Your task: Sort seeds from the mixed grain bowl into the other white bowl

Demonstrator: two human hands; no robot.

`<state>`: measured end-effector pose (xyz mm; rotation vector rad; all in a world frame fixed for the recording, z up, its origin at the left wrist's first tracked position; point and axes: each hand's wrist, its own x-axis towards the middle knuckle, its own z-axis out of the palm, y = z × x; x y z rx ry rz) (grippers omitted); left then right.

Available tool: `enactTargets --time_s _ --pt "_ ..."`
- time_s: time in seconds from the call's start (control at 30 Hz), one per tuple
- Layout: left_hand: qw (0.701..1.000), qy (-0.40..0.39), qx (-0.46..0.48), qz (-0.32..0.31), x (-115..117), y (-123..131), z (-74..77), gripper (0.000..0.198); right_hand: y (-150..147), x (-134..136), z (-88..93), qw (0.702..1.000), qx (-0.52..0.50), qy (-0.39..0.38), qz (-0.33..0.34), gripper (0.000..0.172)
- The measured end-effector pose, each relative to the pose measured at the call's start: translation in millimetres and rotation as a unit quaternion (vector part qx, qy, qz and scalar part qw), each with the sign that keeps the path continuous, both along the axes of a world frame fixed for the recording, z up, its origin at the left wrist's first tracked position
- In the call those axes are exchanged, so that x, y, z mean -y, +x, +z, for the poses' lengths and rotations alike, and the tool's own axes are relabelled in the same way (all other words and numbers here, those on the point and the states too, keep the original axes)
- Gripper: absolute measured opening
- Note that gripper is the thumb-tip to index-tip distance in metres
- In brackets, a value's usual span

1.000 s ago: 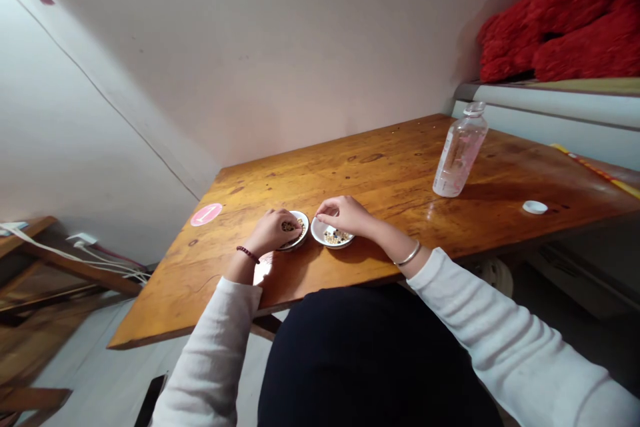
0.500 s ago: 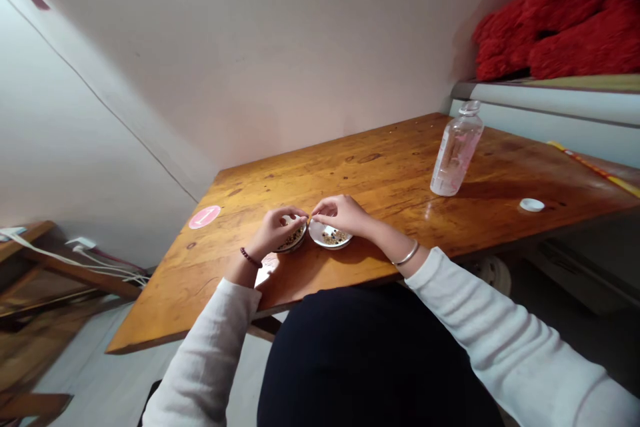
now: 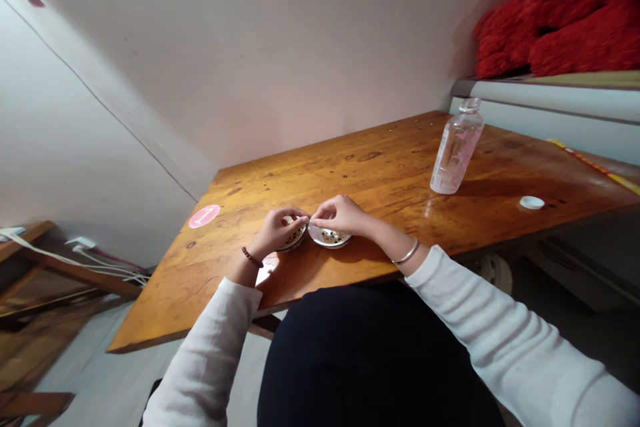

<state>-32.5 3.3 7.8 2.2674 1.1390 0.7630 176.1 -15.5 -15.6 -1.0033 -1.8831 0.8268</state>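
Two small white bowls stand side by side near the table's front edge. Tiny dark and golden bead-like pieces (image 3: 334, 237) lie in the right bowl (image 3: 317, 235); similar pieces show in the left bowl (image 3: 289, 250), which is partly covered by my left hand (image 3: 273, 232). That hand is closed in a pinch above its bowl, thumb pointing right. Over the back of the right bowl, my right hand (image 3: 345, 215) pinches too, its fingertips close to those of the left. Whatever sits between the fingertips is too small to make out.
On the wooden table (image 3: 240, 193) a clear bottle (image 3: 456, 153) stands uncapped at the right, with a white cap (image 3: 532, 203) nearby. A yellow-red stick (image 3: 595, 165) lies at the far right. A pink round sticker (image 3: 204, 217) is at the left. The wall borders the back.
My right fingers have closed more tightly and moved slightly toward the left fingertips. The bowls and the bottle stay where they were.
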Motion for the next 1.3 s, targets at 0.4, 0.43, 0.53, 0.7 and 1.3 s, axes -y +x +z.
enactTargets --time_s 0.4,0.43,0.53,0.7,1.3 --pt "1.0 -0.015 0.001 0.0 2.1 1.7 1.8 0.036 -0.1 -0.6 -0.7 1.0 0.016 -0.002 -0.011 0.024" --pt "1.0 -0.013 0.001 -0.003 2.1 1.7 2.0 0.036 -0.2 -0.8 -1.0 1.0 0.016 -0.001 -0.012 0.023" --pt "1.0 -0.009 0.001 -0.01 2.0 1.5 2.1 0.035 -0.3 -1.4 -2.0 1.0 0.018 -0.002 -0.015 0.023" --pt "1.0 -0.006 -0.002 -0.012 1.4 0.8 2.1 0.035 -0.3 -1.3 -1.9 1.0 0.018 -0.004 -0.015 0.022" --pt "1.0 0.001 -0.005 -0.024 2.0 0.2 0.8 0.034 0.0 -0.7 -0.6 1.0 0.022 -0.007 -0.021 0.022"
